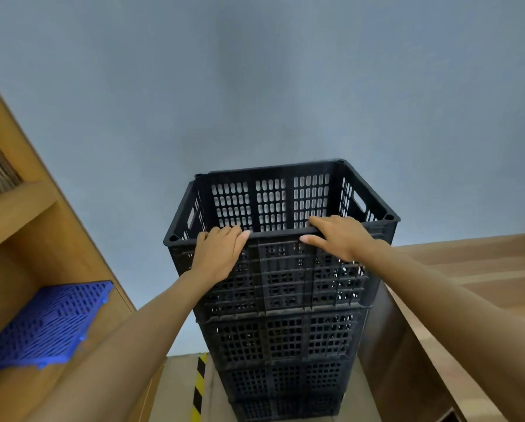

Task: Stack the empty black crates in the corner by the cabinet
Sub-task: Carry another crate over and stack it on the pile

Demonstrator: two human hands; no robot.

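Observation:
A tall stack of black perforated crates (282, 336) rises from the floor against the grey wall. The top crate (270, 202) is empty and sits level on the stack. My left hand (217, 254) lies flat on the top crate's near wall, fingertips curled over the near rim at its left part. My right hand (340, 236) rests on the same rim further right, fingers spread across the edge. Neither hand closes around the rim; both press against it.
A wooden cabinet (26, 214) with open shelves stands at the left, holding a blue plastic grid panel (48, 324). Brown wooden furniture (468, 293) stands close on the right. A yellow-and-black hazard stripe (199, 388) runs along the floor left of the stack.

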